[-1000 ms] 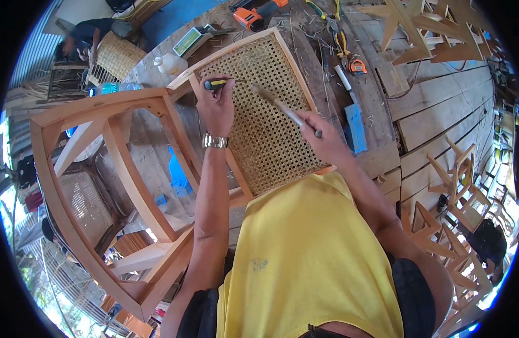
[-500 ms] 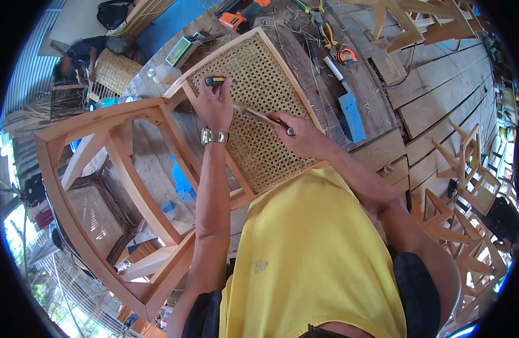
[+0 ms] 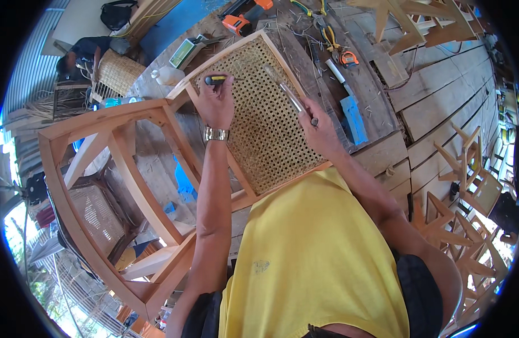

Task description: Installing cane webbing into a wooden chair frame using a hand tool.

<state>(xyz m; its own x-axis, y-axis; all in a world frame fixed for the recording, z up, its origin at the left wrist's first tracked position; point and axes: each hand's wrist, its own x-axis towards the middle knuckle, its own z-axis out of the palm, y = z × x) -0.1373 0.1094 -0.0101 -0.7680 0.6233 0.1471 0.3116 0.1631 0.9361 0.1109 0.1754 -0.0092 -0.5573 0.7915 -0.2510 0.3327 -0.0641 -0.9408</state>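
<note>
there goes your right hand, gripping the silver-handled tool, swung rightward, uncovering the middle of the cane panel at upper centre; your left hand stays curled round a yellow-and-black tool.

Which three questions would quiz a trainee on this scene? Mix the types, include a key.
1. By the cane panel, the left hand grips a handle. Its colours?
A) red and white
B) yellow and black
C) blue and green
2. True or false: the right hand holds a long tool.
3. Fill in: the watch is on the person's ____ wrist.

Key: 1. B; 2. True; 3. left
</note>
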